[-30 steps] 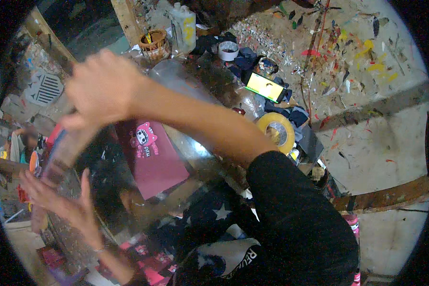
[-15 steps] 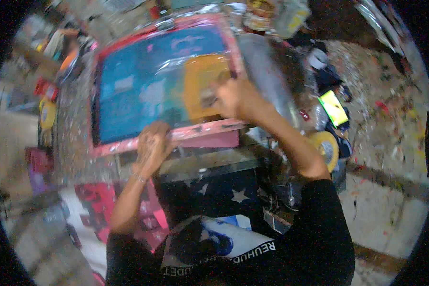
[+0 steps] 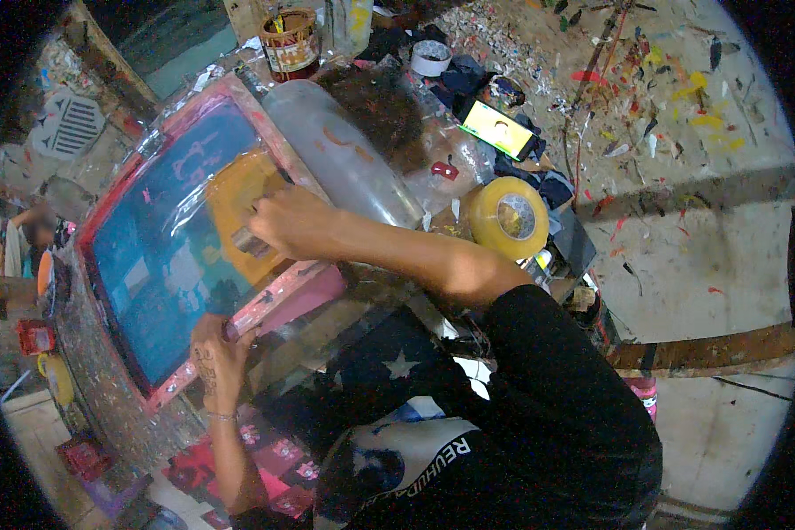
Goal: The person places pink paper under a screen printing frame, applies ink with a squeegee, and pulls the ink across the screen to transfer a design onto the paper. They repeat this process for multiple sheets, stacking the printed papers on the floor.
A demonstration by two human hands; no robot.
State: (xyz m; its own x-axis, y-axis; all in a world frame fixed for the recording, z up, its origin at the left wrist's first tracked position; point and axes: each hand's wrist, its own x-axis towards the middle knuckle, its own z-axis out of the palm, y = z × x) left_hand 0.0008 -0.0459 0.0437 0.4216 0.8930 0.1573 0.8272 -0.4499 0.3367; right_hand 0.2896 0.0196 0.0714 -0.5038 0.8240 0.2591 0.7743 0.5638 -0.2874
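Note:
A screen-printing frame (image 3: 296,165) with pink-red edges and blue mesh (image 3: 155,256) lies at a tilt on the work table. My left hand (image 3: 218,353) is closed round its near edge, the thumb on the inner side. Over the right end of the mesh, my right hand (image 3: 293,221) grips a squeegee (image 3: 252,243), of which only a short wooden-looking block shows past the fingers. A wide patch of orange ink (image 3: 230,194) covers the mesh beside and beyond that hand. Under the near edge a pink sheet (image 3: 307,296) sticks out.
Right of the frame lies a clear plastic-covered roll (image 3: 344,150). Beyond it stand a paint-stained can (image 3: 290,49) and a white tape roll (image 3: 431,58). A lit phone (image 3: 496,129) and a large yellow tape roll (image 3: 508,219) sit near my right arm. A person (image 3: 40,234) is at far left.
The view has swung to the right, so the frame now appears farther left and more tilted. Both hands keep their holds; the right one is still over the orange ink.

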